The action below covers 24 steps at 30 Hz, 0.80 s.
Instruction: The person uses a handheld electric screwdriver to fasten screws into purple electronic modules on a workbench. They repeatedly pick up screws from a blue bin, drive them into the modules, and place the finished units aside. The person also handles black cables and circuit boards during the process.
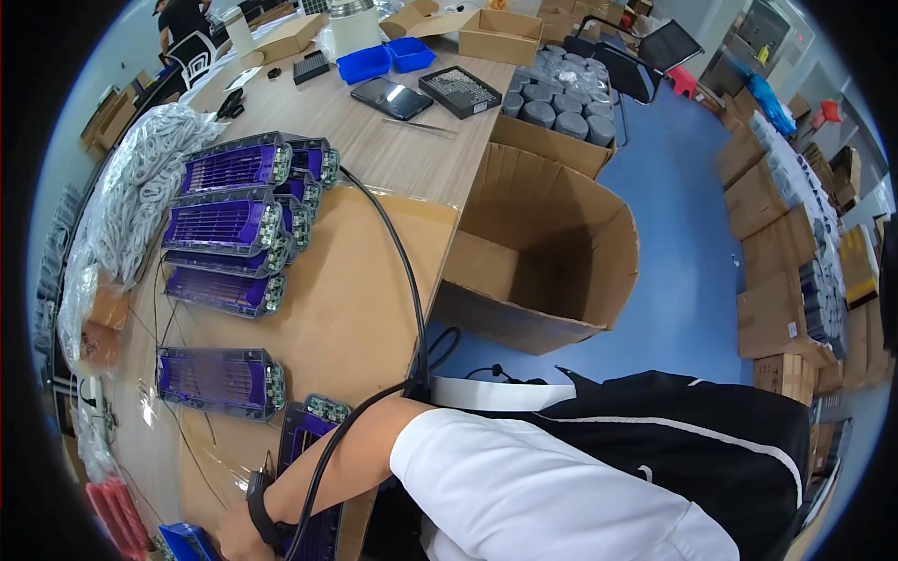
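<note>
My right hand (245, 540) is low at the left, partly cut off by the lower edge, with a dark band (262, 510) on its wrist. It is beside a blue plastic bin (190, 540); its fingers are hidden, so I cannot tell what they hold. Under my forearm lies a purple-and-grey housing (304, 432) with a green circuit board on its end. Another such housing (220, 381) lies just beyond, and several more are stacked (224, 224) farther up the table. A black cable (402, 252) passes over my forearm. My left hand is out of view.
Bagged white cords (140, 178) line the table's left side. Farther back are a phone (391, 98), tweezers (421, 125), a black tray (460, 91) and blue bins (363, 65). An open carton (533, 252) stands beside the table; more cartons (772, 243) line the right. Someone in black (182, 21) is far left.
</note>
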Each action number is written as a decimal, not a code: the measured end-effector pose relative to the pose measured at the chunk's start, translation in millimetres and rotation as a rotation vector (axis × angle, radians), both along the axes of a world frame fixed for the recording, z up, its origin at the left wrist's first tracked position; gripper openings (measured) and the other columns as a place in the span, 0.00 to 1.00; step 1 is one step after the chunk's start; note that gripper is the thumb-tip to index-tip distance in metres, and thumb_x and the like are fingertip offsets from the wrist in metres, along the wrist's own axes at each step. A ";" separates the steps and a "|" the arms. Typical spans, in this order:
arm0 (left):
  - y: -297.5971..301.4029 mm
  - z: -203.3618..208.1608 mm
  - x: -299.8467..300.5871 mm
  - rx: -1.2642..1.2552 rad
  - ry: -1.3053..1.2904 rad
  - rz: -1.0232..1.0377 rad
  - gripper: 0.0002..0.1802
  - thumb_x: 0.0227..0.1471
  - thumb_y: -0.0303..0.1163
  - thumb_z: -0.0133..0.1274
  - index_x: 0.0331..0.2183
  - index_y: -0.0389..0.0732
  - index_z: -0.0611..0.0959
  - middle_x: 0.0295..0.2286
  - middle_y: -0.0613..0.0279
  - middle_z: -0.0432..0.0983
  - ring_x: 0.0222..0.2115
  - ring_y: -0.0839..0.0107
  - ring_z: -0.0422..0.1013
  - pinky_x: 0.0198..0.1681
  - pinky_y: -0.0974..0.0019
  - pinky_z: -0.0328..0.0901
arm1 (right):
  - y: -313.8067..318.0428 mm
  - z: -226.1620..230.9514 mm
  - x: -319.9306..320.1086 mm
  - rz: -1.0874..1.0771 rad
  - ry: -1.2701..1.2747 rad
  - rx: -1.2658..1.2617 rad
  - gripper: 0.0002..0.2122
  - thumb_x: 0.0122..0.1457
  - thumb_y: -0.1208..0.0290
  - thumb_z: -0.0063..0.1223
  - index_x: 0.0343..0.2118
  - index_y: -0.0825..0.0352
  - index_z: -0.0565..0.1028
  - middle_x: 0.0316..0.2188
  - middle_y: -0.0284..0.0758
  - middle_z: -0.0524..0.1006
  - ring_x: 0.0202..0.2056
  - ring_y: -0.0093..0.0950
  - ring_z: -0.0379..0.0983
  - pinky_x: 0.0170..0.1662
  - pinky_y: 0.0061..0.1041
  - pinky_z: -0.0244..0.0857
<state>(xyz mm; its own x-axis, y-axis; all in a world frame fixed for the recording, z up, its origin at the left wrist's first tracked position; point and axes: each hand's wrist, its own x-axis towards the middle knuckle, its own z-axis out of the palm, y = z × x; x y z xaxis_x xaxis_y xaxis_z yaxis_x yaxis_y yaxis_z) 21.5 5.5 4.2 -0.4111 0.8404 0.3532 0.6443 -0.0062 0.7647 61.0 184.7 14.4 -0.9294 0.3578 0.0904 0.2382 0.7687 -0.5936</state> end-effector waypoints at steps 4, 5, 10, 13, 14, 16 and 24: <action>0.0 -5.1 2.7 0.039 -0.001 0.027 0.21 0.44 0.20 0.63 0.43 0.26 0.77 0.38 0.46 0.77 0.37 0.60 0.75 0.39 0.63 0.74 | -1.0 -3.9 -10.0 -0.018 0.000 -0.047 0.15 0.29 0.65 0.67 0.23 0.67 0.81 0.21 0.43 0.79 0.29 0.43 0.78 0.32 0.40 0.71; 0.6 -3.7 4.8 0.051 -0.005 0.028 0.22 0.44 0.20 0.64 0.43 0.26 0.77 0.38 0.46 0.77 0.38 0.60 0.75 0.40 0.63 0.74 | 0.0 -4.0 -10.2 -0.010 0.011 -0.052 0.15 0.29 0.64 0.67 0.23 0.67 0.81 0.21 0.43 0.79 0.29 0.43 0.78 0.32 0.40 0.71; 4.3 -14.0 -11.7 0.001 -0.133 0.028 0.19 0.47 0.18 0.57 0.44 0.31 0.77 0.39 0.55 0.75 0.39 0.66 0.71 0.45 0.66 0.66 | 14.6 -0.7 13.8 0.200 0.191 -0.070 0.16 0.29 0.65 0.62 0.26 0.67 0.81 0.25 0.46 0.79 0.30 0.45 0.77 0.32 0.41 0.70; -4.9 -17.7 -13.7 -0.088 -0.239 0.129 0.20 0.47 0.15 0.53 0.45 0.33 0.77 0.39 0.58 0.75 0.41 0.69 0.70 0.48 0.68 0.64 | 5.2 13.4 43.9 0.160 0.227 -0.155 0.15 0.29 0.65 0.63 0.23 0.68 0.79 0.23 0.46 0.78 0.29 0.45 0.76 0.31 0.40 0.69; -9.6 -19.3 -16.1 -0.076 -0.268 0.128 0.20 0.45 0.13 0.54 0.43 0.32 0.78 0.38 0.58 0.76 0.39 0.70 0.71 0.46 0.69 0.65 | -1.3 33.8 60.0 0.115 0.168 -0.268 0.15 0.31 0.65 0.64 0.23 0.68 0.79 0.23 0.46 0.78 0.29 0.44 0.76 0.31 0.39 0.68; -1.8 -22.3 -18.6 -0.085 -0.279 0.094 0.20 0.43 0.12 0.56 0.42 0.32 0.79 0.37 0.59 0.77 0.37 0.72 0.72 0.43 0.71 0.67 | 6.3 21.7 55.4 0.099 0.119 -0.226 0.14 0.34 0.65 0.65 0.24 0.68 0.79 0.24 0.47 0.78 0.29 0.44 0.77 0.31 0.39 0.68; -0.6 -15.6 -6.2 0.007 -0.388 0.093 0.17 0.38 0.12 0.58 0.36 0.32 0.81 0.34 0.52 0.77 0.34 0.60 0.75 0.37 0.66 0.68 | -4.4 42.0 55.1 0.145 -0.023 -0.191 0.15 0.42 0.68 0.60 0.31 0.74 0.73 0.26 0.51 0.76 0.32 0.51 0.72 0.33 0.40 0.65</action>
